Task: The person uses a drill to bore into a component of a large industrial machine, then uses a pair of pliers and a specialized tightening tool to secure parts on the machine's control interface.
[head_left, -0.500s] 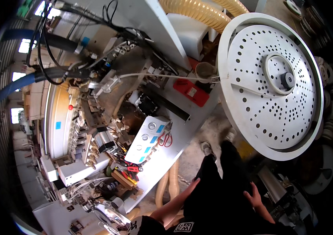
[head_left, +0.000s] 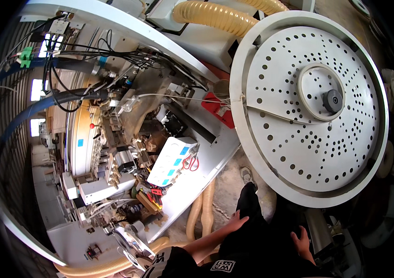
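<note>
Evidently two bare hands show, one on each side of the lap: the left hand (head_left: 237, 222) lies at the left thigh of the black trousers (head_left: 249, 208), its fingers loosely extended, and the right hand (head_left: 302, 243) is near the right side with a gap between thumb and fingers, both looking unladen. Just right of that hand is one grey metal cylinder (head_left: 320, 231), partly in shadow. Ahead, well apart from both hands, stands one large white wheel (head_left: 240, 83), tilted, carrying one cream ring (head_left: 300, 92) and, inside it, one black knob (head_left: 333, 101); its many holes are too numerous to count reliably. One pale strip (head_left: 178, 96) spans from the machinery on the left to the wheel's near rim. To the left, the worktop (head_left: 225, 141) bears one white panel (head_left: 171, 160) with four blue labels, one pair of red-handled scissors (head_left: 191, 163) beside it, one long dark bar (head_left: 192, 123) and one red box (head_left: 219, 111), partly overlapped by the wheel. Two tan hoses (head_left: 207, 208) hang below the worktop's slanting front edge. Bare surface runs between panel and edge, and a wedge of open floor (head_left: 227, 183), holding one visible shoe (head_left: 246, 175), separates that edge from the wheel.
</note>
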`<state>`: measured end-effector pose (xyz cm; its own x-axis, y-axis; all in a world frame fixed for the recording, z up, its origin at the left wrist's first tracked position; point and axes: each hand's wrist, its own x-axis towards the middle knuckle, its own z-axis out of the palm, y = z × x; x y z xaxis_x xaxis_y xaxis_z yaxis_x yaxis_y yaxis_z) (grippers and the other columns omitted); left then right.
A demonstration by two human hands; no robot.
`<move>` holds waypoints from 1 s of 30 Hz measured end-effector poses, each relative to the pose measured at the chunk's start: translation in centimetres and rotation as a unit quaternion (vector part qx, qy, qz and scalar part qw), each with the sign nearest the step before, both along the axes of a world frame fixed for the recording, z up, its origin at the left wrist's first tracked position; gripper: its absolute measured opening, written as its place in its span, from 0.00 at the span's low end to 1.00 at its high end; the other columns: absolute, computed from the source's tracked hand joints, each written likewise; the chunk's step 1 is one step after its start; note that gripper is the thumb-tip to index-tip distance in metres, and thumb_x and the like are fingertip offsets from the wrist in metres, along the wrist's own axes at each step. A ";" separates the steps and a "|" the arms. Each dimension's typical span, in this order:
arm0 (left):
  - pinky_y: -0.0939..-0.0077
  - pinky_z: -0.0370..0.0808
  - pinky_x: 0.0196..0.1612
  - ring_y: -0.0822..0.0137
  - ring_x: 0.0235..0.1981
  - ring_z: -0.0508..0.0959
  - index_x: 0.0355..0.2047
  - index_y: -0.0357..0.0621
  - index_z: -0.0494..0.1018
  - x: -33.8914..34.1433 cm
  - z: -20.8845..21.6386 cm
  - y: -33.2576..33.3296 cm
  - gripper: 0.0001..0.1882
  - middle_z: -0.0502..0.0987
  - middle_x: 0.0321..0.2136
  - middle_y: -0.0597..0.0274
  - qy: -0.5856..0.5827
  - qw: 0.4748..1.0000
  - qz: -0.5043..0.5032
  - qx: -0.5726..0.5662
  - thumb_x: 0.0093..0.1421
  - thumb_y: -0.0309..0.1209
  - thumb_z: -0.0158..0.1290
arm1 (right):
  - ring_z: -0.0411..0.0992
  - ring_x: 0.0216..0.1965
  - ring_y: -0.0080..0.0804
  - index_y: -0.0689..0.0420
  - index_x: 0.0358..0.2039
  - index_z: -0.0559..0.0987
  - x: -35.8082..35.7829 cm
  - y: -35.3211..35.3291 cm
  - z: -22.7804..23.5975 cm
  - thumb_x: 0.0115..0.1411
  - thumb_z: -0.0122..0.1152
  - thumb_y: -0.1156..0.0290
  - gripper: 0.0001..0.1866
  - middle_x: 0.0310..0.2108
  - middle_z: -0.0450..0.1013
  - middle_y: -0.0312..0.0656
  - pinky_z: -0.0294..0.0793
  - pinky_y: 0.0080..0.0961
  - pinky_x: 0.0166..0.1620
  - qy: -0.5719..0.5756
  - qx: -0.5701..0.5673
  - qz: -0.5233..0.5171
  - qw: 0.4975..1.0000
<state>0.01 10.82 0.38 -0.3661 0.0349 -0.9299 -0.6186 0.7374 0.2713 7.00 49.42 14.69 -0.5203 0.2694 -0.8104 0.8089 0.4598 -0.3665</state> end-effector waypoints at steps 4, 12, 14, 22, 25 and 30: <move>0.49 0.61 0.69 0.34 0.68 0.61 0.73 0.39 0.51 1.9 0.6 2.3 0.53 0.58 0.68 0.29 0.022 1.000 0.016 -0.011 0.61 0.64 0.54 | 0.70 0.60 0.54 0.58 0.60 0.73 -4.2 2.5 0.9 0.61 0.65 0.52 0.32 0.59 0.72 0.53 0.70 0.42 0.61 0.034 0.004 0.073 0.997; 0.47 0.66 0.66 0.34 0.65 0.66 0.69 0.38 0.58 1.2 3.5 3.6 0.47 0.65 0.63 0.29 0.048 0.996 0.056 -0.058 0.62 0.59 0.56 | 0.79 0.44 0.51 0.57 0.44 0.82 -6.9 3.5 0.0 0.60 0.66 0.56 0.19 0.41 0.80 0.50 0.77 0.43 0.46 0.102 -0.009 0.132 0.986; 0.47 0.67 0.65 0.35 0.64 0.67 0.68 0.38 0.60 0.3 5.3 3.2 0.45 0.67 0.62 0.31 0.077 0.987 0.088 -0.107 0.62 0.58 0.56 | 0.80 0.40 0.50 0.56 0.42 0.83 -7.4 2.6 0.2 0.59 0.67 0.56 0.17 0.37 0.81 0.49 0.78 0.41 0.43 0.091 -0.019 0.122 0.988; 0.51 0.71 0.62 0.43 0.60 0.73 0.61 0.41 0.71 -2.5 4.3 -3.7 0.32 0.74 0.57 0.42 0.181 0.979 0.084 -0.039 0.62 0.48 0.59 | 0.81 0.37 0.45 0.56 0.42 0.83 -12.0 -5.1 0.7 0.60 0.66 0.57 0.17 0.35 0.82 0.48 0.79 0.38 0.41 0.093 -0.034 0.130 0.987; 0.63 0.79 0.52 0.53 0.47 0.82 0.55 0.40 0.76 -9.9 5.9 -7.0 0.21 0.81 0.49 0.48 0.340 0.927 0.155 0.046 0.64 0.34 0.60 | 0.82 0.38 0.44 0.56 0.43 0.84 -16.7 -11.2 1.7 0.60 0.66 0.58 0.16 0.35 0.82 0.48 0.79 0.36 0.42 0.086 -0.075 0.122 0.986; 0.72 0.78 0.42 0.67 0.34 0.80 0.45 0.36 0.78 -28.3 18.3 -19.6 0.09 0.79 0.32 0.59 0.604 0.758 0.246 -0.001 0.65 0.21 0.56 | 0.81 0.37 0.42 0.56 0.43 0.84 -28.1 -23.2 3.9 0.63 0.65 0.62 0.13 0.35 0.82 0.47 0.80 0.33 0.42 0.121 -0.193 0.194 0.954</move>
<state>-28.25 -8.82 18.65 -0.9184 -0.3839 0.0955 -0.1191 0.4985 0.8586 -21.08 26.22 18.58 -0.7042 -0.2757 -0.6543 0.4762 0.5002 -0.7232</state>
